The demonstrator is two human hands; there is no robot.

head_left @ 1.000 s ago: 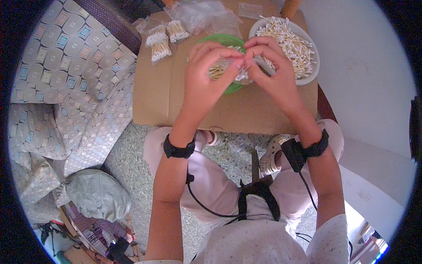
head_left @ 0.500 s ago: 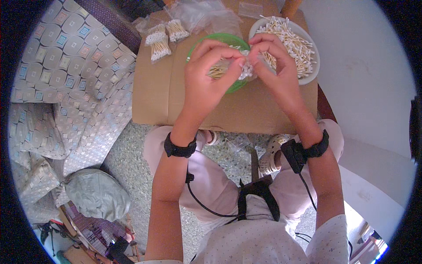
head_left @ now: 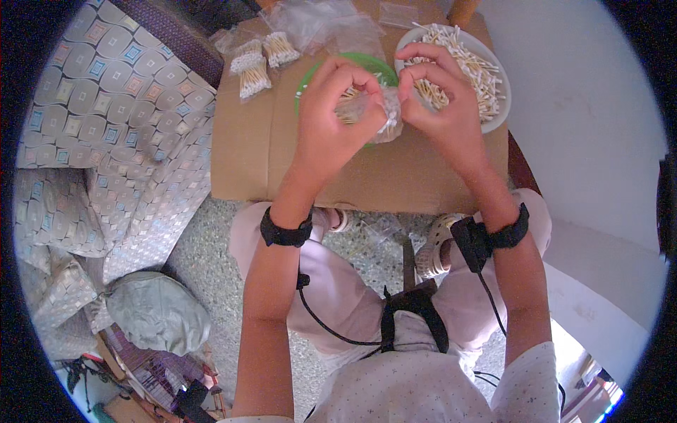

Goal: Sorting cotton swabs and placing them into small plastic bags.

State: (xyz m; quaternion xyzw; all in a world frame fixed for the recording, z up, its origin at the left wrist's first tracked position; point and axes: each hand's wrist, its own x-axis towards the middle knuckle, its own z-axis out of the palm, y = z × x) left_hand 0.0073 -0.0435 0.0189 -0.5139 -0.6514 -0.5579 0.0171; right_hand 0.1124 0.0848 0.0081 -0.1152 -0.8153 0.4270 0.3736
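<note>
Between my hands is a clear plastic bag [head_left: 392, 121] with white-tipped cotton swabs inside, over the near side of a green bowl [head_left: 308, 79]. My left hand [head_left: 328, 109] is closed, thumb and forefinger pinching the bag's left side. My right hand [head_left: 451, 102] pinches its right edge, thumb against curled forefinger. More swabs lie in the green bowl, partly hidden by my left hand. Just beyond my right hand, a white bowl [head_left: 503, 107] is heaped with loose cotton swabs [head_left: 479, 74].
Filled swab bags [head_left: 254, 76] lie at the back left of the cardboard [head_left: 243, 151]. Empty clear bags [head_left: 321, 27] are spread at the back. A patterned cloth [head_left: 134, 134] hangs at left, a white wall [head_left: 578, 113] stands at right, and a grey sack [head_left: 159, 314] rests below the cloth.
The bag between my hands has tilted and dropped slightly toward me, showing more of its clear plastic. Both hands stay pinched, shifted only a little.
</note>
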